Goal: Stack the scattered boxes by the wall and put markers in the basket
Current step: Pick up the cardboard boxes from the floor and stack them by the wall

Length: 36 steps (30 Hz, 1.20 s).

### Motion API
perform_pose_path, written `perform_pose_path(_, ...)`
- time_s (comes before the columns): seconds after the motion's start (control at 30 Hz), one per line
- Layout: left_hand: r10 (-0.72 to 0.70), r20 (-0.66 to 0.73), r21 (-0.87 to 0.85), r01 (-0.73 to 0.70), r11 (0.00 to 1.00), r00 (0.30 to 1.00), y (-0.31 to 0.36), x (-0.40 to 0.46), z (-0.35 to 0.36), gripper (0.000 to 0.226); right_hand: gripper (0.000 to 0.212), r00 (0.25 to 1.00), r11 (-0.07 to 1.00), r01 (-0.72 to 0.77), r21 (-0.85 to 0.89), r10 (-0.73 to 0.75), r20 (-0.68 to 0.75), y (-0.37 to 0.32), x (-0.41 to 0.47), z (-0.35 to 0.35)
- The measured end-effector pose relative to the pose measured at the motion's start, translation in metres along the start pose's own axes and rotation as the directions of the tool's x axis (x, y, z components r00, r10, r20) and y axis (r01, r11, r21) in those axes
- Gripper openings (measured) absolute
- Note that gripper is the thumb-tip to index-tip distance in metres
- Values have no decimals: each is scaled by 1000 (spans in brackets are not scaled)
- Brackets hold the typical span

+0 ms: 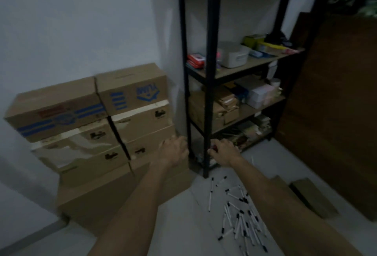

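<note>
Left hand [175, 150]: fingers spread on boxes [114, 125] left of rack [212, 72].
Right hand [223, 151]: at rack foot, grip unclear.
Markers [240, 215]: floor before rack.

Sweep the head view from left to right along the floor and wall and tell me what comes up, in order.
Stacked cardboard boxes against the wall → left hand on the stack's right edge → black shelf rack post → right hand → scattered markers on the floor → flat cardboard pieces → brown wooden panel.
</note>
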<state>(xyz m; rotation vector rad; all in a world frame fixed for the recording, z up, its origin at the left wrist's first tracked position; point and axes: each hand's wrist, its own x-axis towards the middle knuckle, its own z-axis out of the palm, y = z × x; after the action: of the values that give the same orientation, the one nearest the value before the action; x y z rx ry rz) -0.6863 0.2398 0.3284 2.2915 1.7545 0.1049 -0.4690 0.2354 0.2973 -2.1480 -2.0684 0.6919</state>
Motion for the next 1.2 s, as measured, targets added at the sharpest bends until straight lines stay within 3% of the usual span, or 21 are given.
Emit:
perform_pose_path(0.47, 87, 144, -33, -83, 996, 986, 315, 37, 147, 60, 63, 975, 976, -214, 37, 211, 66, 342, -81, -46)
perform_pose_path(0.8, 51, 202, -109, -29, 994, 978, 415, 104, 238, 59, 59, 963, 970, -239, 36, 232, 140, 488, -52, -48)
perform_pose_path(0.97, -14, 180, -170, 45, 984, 983, 454, 149, 297, 61, 55, 958, 981, -195, -13, 194, 212, 556, -7, -36)
perform_pose_path(1.2, -156, 207, -191, 197, 962, 966, 505, 195, 380, 61, 61, 937, 973, -218, 78, 186, 295, 649, 46, -19)
